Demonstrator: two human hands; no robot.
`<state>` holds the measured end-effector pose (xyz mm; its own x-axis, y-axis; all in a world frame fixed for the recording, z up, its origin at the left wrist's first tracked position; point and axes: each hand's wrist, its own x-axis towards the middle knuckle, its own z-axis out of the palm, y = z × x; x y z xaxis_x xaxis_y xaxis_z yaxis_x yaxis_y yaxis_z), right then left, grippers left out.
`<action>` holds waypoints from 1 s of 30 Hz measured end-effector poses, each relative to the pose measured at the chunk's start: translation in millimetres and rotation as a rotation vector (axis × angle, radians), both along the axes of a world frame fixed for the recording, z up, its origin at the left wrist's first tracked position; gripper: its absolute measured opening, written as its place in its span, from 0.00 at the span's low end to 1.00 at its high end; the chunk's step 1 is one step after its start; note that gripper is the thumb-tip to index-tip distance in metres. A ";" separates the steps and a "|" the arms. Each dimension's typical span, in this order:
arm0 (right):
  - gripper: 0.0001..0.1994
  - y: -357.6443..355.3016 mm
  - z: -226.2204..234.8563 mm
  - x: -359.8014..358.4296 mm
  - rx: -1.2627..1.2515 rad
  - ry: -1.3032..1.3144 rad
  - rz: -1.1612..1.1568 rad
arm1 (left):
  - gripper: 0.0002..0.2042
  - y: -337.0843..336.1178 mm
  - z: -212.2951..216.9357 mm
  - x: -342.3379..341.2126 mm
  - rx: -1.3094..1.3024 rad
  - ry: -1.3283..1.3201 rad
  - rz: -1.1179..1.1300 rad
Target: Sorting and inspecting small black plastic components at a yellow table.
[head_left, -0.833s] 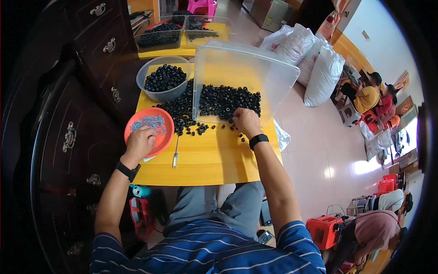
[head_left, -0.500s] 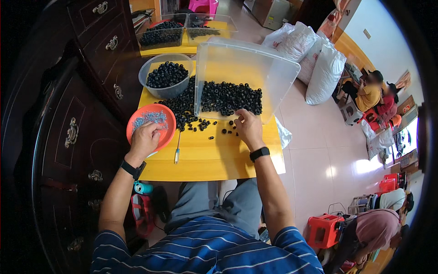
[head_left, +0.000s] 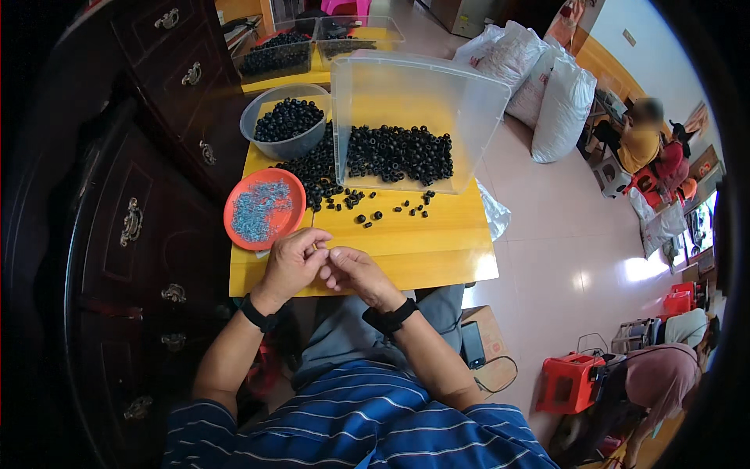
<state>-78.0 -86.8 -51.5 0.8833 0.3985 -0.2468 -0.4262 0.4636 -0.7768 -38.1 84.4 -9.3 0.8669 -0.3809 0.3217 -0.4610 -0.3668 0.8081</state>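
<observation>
Over the near edge of the yellow table, my left hand [head_left: 294, 267] and my right hand [head_left: 358, 273] meet with their fingertips together. Both are closed in a pinch; whatever lies between the fingers is too small or hidden to make out. Just beyond my left hand is an orange-red plate [head_left: 295, 187] with many tiny silvery-blue pieces [head_left: 254, 223], too small to name. Farther off, round black bead-like parts [head_left: 402, 156] lie in a clear plastic bin [head_left: 418, 86] tipped on its side. More black parts [head_left: 312, 168] spill onto the table, with several loose ones nearer my hands.
A clear round tub [head_left: 248, 129] of black parts stands behind the plate. Clear bins [head_left: 273, 61] hold more at the back. Dark drawers [head_left: 117, 211] rise close on my left. White sacks [head_left: 562, 109], a red stool [head_left: 566, 383] and other people [head_left: 644, 144] are to the right.
My left hand has left the plate, my right hand has left the loose black parts, and both have come together nearer my body. The screwdriver on the table is now mostly hidden.
</observation>
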 end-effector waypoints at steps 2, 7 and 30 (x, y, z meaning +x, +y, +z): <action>0.12 -5.2 -3.1 0.9 -0.011 0.021 -0.033 | 0.11 -5.8 4.3 -5.5 0.042 -0.008 -0.067; 0.12 -19.3 -5.6 -2.6 -0.078 0.040 -0.037 | 0.11 -20.2 0.6 -17.5 0.029 -0.049 -0.058; 0.11 -47.9 6.5 57.6 -1.523 -0.658 -0.318 | 0.03 -17.4 -37.5 -48.0 -0.073 0.320 0.000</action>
<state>-20.4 -134.6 -45.0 0.9780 -0.0389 0.2050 0.0849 -0.8232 -0.5613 -86.1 67.0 -46.8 0.9283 -0.3670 0.0599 -0.1799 -0.3021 0.9361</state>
